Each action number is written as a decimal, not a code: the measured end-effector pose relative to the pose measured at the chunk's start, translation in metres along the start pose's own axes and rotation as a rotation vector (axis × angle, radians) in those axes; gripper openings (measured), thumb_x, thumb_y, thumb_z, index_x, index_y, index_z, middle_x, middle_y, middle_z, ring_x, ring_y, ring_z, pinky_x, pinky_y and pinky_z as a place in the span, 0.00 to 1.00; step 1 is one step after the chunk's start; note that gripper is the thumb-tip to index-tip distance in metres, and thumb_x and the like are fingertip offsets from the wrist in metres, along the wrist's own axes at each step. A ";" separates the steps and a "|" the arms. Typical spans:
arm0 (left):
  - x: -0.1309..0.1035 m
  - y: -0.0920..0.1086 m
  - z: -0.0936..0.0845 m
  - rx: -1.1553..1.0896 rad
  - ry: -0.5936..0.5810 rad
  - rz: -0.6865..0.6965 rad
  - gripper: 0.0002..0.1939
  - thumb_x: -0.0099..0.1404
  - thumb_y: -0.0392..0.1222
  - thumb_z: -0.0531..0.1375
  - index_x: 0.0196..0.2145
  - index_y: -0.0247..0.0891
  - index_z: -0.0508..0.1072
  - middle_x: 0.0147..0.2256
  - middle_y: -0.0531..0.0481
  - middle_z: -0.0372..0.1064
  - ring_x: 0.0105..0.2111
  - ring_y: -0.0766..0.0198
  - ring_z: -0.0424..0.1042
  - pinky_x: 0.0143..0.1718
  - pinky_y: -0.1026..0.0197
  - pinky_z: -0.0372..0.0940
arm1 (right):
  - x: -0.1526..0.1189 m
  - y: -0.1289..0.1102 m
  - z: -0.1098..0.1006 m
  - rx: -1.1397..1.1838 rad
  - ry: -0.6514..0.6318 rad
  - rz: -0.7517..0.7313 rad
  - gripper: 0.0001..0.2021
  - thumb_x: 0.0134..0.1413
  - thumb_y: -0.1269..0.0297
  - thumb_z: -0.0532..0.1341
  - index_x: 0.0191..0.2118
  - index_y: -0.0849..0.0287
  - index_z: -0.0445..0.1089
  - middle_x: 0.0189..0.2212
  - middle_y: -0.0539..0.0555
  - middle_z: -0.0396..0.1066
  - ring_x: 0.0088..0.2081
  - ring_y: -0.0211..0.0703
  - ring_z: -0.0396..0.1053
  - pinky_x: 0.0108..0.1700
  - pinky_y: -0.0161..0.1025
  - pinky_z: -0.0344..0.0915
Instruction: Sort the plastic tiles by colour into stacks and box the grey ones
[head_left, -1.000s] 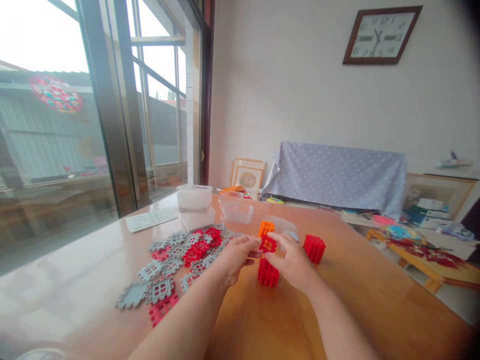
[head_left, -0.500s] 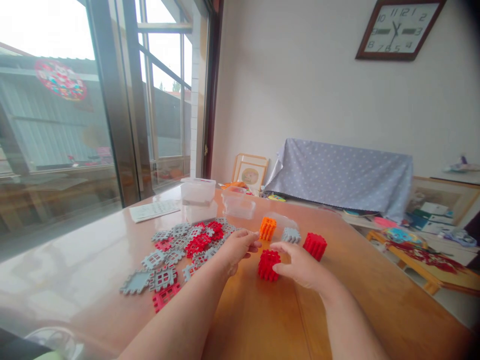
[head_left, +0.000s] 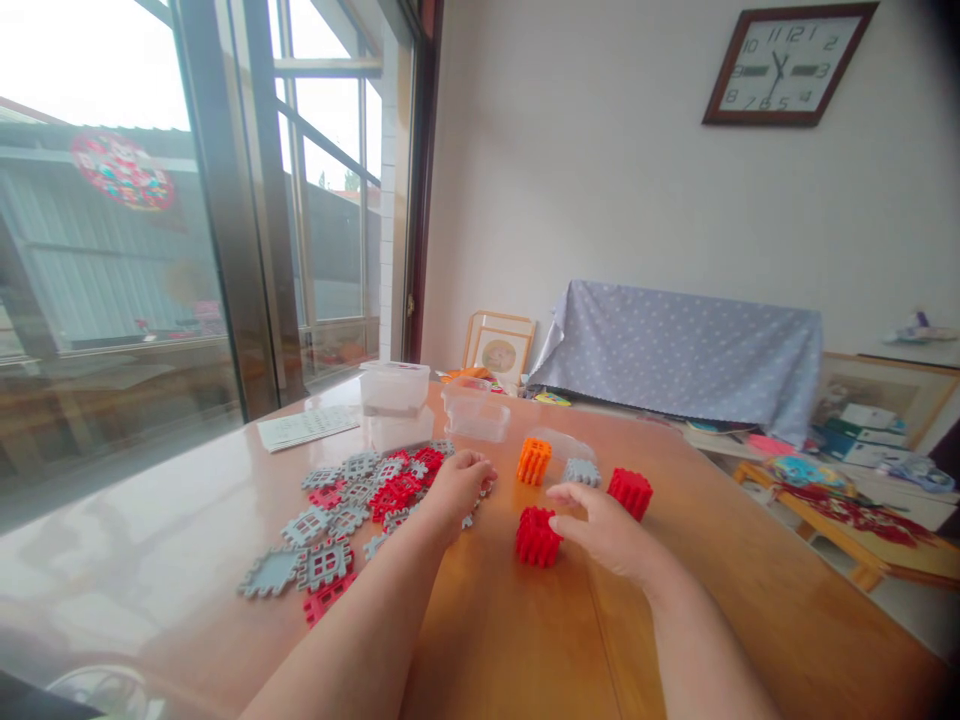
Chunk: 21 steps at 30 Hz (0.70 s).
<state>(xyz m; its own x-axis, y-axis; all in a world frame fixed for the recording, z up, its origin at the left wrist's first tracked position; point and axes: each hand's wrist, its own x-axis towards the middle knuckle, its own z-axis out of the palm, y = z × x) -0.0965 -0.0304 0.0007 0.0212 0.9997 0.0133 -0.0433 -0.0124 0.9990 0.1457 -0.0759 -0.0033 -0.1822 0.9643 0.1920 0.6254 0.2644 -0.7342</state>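
Observation:
My left hand [head_left: 463,488] is over the right edge of a loose pile of grey and red interlocking plastic building pieces [head_left: 395,492]. Its fingers are curled together, and whatever they may hold is hidden; part of a grey piece shows beneath them. My right hand [head_left: 596,522] is open, thumb and fingers apart, with the thumb tip at the right side of a small red stack of pieces [head_left: 538,538]. Beyond it stand an orange stack [head_left: 534,462] and a low light-grey stack [head_left: 582,472]. Another red stack [head_left: 631,493] is to the right of that hand.
Clear plastic boxes [head_left: 395,388] and an open clear container [head_left: 477,415] stand at the table's far side. A printed sheet [head_left: 307,428] lies left of them. A clear lid [head_left: 559,444] rests behind the stacks. Bottom left is a transparent round object [head_left: 101,692].
My left hand has moved left, from beside the red stack to the pile, and its fingers have curled. My right hand has stayed by the red stack.

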 end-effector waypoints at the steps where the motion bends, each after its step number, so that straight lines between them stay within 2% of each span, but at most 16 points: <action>1: 0.003 -0.001 -0.002 0.011 0.022 0.013 0.08 0.56 0.44 0.63 0.33 0.38 0.73 0.31 0.47 0.75 0.28 0.64 0.69 0.28 0.64 0.55 | 0.000 0.001 0.000 -0.003 -0.011 0.005 0.21 0.53 0.61 0.64 0.54 0.55 0.74 0.55 0.58 0.74 0.57 0.55 0.70 0.62 0.55 0.63; 3: 0.006 -0.004 -0.003 0.021 0.031 0.027 0.07 0.54 0.41 0.63 0.32 0.38 0.73 0.29 0.48 0.74 0.27 0.64 0.68 0.27 0.64 0.54 | -0.001 0.003 0.001 -0.025 -0.033 -0.002 0.25 0.50 0.61 0.67 0.55 0.55 0.73 0.56 0.58 0.73 0.59 0.57 0.69 0.63 0.57 0.61; 6: 0.008 -0.007 -0.003 0.023 -0.016 0.049 0.05 0.52 0.39 0.64 0.29 0.38 0.73 0.26 0.50 0.72 0.25 0.65 0.67 0.28 0.64 0.56 | -0.002 0.003 0.002 -0.066 -0.042 -0.032 0.28 0.46 0.62 0.69 0.57 0.53 0.73 0.58 0.58 0.72 0.61 0.58 0.67 0.65 0.58 0.58; 9: 0.007 -0.008 -0.001 0.023 -0.056 0.070 0.04 0.52 0.38 0.64 0.27 0.38 0.72 0.24 0.51 0.70 0.25 0.65 0.66 0.30 0.63 0.59 | -0.003 0.001 0.002 -0.096 -0.040 -0.051 0.27 0.46 0.64 0.68 0.56 0.53 0.73 0.56 0.57 0.73 0.59 0.56 0.68 0.64 0.57 0.59; 15: 0.007 -0.007 -0.001 0.038 -0.046 0.079 0.06 0.52 0.40 0.65 0.27 0.38 0.72 0.24 0.51 0.70 0.25 0.65 0.66 0.30 0.63 0.59 | -0.001 0.002 0.003 -0.055 -0.008 -0.089 0.24 0.45 0.65 0.68 0.52 0.54 0.75 0.51 0.57 0.76 0.54 0.55 0.72 0.60 0.56 0.64; 21: 0.006 -0.007 -0.002 0.078 -0.031 0.095 0.06 0.54 0.41 0.65 0.28 0.38 0.73 0.24 0.51 0.69 0.25 0.65 0.65 0.30 0.63 0.59 | -0.003 0.000 0.004 -0.092 -0.038 -0.059 0.24 0.47 0.61 0.69 0.53 0.53 0.74 0.52 0.57 0.75 0.55 0.55 0.71 0.61 0.55 0.63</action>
<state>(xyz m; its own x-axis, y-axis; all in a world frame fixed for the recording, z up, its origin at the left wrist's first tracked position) -0.0977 -0.0240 -0.0067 0.0520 0.9927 0.1084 0.0312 -0.1101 0.9934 0.1428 -0.0788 -0.0064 -0.2487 0.9463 0.2068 0.6795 0.3226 -0.6589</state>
